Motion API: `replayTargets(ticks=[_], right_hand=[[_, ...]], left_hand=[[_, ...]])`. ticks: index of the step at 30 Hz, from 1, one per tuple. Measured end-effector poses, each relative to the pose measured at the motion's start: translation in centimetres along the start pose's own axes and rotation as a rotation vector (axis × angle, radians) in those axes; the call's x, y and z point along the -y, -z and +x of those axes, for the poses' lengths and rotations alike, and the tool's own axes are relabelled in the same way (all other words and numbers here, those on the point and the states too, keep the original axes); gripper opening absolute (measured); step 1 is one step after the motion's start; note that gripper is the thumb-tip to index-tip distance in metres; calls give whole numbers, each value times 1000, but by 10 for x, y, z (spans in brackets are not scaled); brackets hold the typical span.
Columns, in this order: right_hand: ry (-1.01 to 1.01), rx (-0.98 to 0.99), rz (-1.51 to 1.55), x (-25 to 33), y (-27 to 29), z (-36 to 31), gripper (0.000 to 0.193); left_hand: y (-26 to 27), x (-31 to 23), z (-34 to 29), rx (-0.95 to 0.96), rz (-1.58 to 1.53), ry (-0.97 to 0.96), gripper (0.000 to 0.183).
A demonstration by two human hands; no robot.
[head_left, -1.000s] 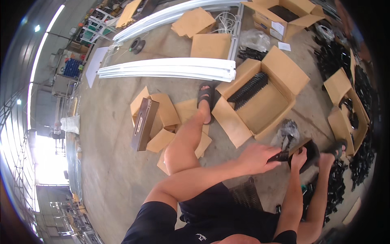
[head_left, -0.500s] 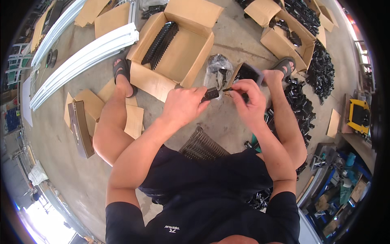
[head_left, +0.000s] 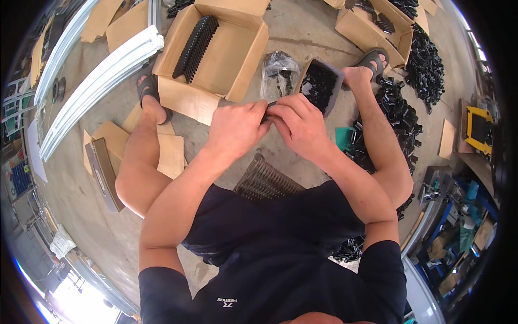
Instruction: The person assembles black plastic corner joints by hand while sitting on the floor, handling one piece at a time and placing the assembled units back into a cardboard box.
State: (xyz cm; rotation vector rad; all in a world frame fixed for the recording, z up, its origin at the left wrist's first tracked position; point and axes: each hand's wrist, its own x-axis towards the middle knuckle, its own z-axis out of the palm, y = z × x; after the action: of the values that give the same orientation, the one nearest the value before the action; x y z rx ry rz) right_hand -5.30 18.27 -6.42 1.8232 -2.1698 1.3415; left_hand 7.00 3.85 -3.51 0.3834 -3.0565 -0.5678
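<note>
My left hand [head_left: 236, 128] is closed round a small black part [head_left: 268, 107], most of it covered by fingers. My right hand [head_left: 300, 123] meets it there, its fingers pinched against the part's right end. Whether a second, thinner black piece is still in the right fingers is hidden. Beyond my hands stands a box of small black pieces [head_left: 319, 86]. To its left lies a clear plastic bag [head_left: 280, 73] with dark pieces in it. An open cardboard box [head_left: 237, 59], ahead on the left, holds a neat row of black parts [head_left: 195, 49].
Heaps of black parts [head_left: 396, 124] lie beside my right leg. Another cardboard box [head_left: 372, 27] with black parts stands far right. White metal profiles [head_left: 102, 86] and flattened cardboard [head_left: 171, 154] are at left. A woven seat [head_left: 267, 178] shows below me. A yellow-framed object [head_left: 479, 130] stands right.
My right hand has moved left to meet the left hand, and the thin black piece in it is no longer visible. The whole view has shifted slightly.
</note>
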Motion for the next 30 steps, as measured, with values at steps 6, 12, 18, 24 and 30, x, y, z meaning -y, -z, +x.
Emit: replayTargets(ticks=[6,12,18,24,30], right_hand=[[-14,90,-26,1,0,-2,28],[-45,84,13,0,-3,-5,27],[-433,48,357,-13,16,-2,35],[-708,132,1076,-19,32,2,35],[-703,36,1007,-15,32,7,32]], left_hand=[[-5,-1,0,21,12,23,27],[-3,0,2,35,1,35,27],[9,-3,4,-18,-134,101,33],[18,-1,5,70,-606,182,41],[22,-8,10,20,-864,213,42]])
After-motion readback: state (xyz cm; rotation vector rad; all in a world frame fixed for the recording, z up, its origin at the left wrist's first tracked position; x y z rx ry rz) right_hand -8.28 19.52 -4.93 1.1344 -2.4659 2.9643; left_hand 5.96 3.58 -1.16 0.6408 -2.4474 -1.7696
